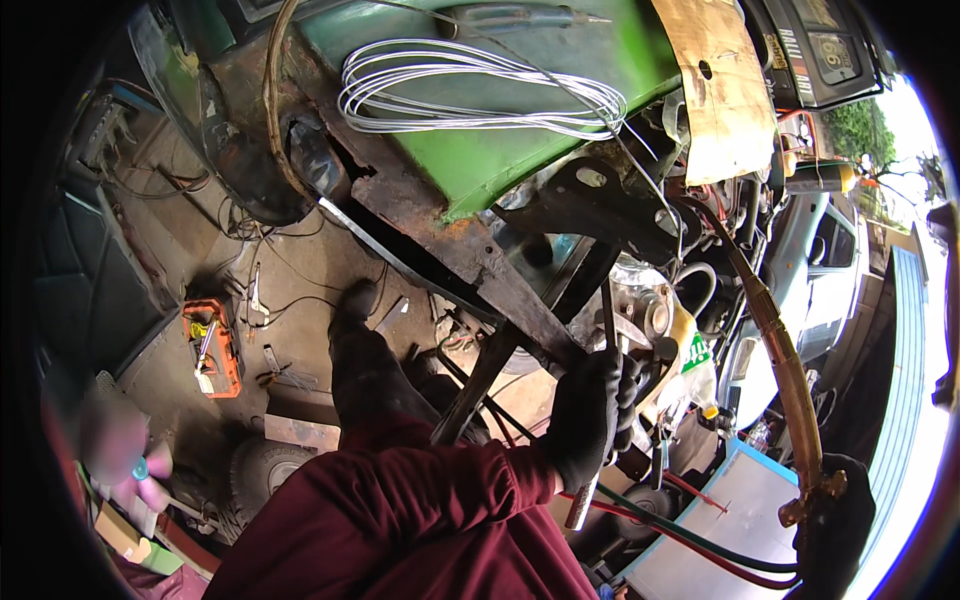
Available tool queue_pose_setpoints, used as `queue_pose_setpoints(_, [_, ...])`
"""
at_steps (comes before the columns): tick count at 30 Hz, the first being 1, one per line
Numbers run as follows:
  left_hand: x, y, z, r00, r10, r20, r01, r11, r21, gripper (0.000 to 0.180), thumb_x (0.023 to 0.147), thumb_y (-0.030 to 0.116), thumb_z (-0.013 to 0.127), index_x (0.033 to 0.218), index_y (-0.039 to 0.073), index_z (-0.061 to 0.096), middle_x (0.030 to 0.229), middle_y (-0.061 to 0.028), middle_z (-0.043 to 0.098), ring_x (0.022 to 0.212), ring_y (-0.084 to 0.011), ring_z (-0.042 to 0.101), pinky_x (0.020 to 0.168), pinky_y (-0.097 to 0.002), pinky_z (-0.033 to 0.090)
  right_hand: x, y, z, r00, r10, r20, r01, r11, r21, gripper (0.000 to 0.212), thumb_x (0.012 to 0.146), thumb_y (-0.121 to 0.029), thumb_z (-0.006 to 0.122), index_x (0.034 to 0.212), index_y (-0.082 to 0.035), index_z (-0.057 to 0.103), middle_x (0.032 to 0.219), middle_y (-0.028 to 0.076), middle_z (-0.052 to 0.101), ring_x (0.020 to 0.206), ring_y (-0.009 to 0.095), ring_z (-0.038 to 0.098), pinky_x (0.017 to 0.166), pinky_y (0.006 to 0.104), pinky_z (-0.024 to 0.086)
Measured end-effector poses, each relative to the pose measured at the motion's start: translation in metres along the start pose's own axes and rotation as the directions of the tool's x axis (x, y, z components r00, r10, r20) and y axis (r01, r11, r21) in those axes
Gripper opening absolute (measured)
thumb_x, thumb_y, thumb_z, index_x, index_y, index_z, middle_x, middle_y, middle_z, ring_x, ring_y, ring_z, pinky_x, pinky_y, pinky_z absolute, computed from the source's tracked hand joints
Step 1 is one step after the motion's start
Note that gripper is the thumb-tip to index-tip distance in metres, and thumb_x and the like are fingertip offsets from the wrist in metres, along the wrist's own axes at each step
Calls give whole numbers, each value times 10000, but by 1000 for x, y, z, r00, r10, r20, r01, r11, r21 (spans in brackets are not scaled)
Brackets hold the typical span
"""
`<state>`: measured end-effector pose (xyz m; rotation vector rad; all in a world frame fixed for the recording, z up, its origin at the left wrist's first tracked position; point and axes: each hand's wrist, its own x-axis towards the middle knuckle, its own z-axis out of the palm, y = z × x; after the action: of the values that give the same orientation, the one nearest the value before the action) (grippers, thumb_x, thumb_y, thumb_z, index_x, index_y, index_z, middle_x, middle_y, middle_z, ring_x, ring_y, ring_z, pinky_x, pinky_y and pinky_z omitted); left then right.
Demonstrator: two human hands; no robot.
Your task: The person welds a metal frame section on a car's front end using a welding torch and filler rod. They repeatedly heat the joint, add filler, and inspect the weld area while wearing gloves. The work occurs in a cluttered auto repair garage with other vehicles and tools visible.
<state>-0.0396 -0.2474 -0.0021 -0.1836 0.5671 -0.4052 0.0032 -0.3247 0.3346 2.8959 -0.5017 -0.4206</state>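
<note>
My left hand (585, 415), in a black glove, is closed around a slim metal rod (583, 508). The rod's pale end sticks out below the fist and a darker, thin part rises above it, next to a rusty metal rail (480, 262). At the lower right, my gloved right hand (842, 530) grips a long brass-coloured gas torch (775, 335) near its valves. The torch's bent tip reaches up beside a black metal bracket (625, 220). Green and red hoses (690, 553) run to the torch's lower end.
A coil of silvery wire (480, 85) and a pointed tool (520, 18) lie on the green panel (450, 170). Beside them is a tan sheet (725, 100) with a hole. An orange tool case (212, 348), cables and a spinning fan (125, 450) are left; a car (790, 290) stands right.
</note>
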Motion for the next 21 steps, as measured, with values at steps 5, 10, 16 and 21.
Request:
queue_pose_setpoints(5, [-4,6,2,1000,-16,9,15,1000,22,374,1116,529,576,1034,164,592,751,73,425,522,-63,354,469,-269,312,23,-25,-7,978,-155,-137,130,976,-172,255,952,29,573,1195,13,648,840,91,683,628,168,680,550,314,552])
queue_pose_setpoints(10, [-5,9,2,997,-71,-22,71,997,-15,334,1120,463,553,1017,146,581,750,58,424,522,-69,355,462,-272,314,48,-49,-17,951,-294,-95,254,919,-302,269,924,112,584,1164,27,672,896,137,706,702,209,741,626,345,609])
queue_pose_setpoints(16, [-1,10,3,994,-98,-51,96,994,-57,308,1123,427,540,1065,130,597,748,51,452,516,-76,377,448,-282,323,65,-85,-23,996,-88,-6,85,981,-174,439,761,131,589,1181,36,678,941,159,716,788,217,778,679,334,650])
queue_pose_setpoints(21, [-4,11,2,991,-124,-52,120,990,-70,283,1143,393,530,1127,120,603,755,50,464,532,-73,407,433,-268,334,83,-106,-29,995,-73,64,85,977,-197,411,772,69,643,1176,29,699,948,138,721,794,203,773,710,326,644])
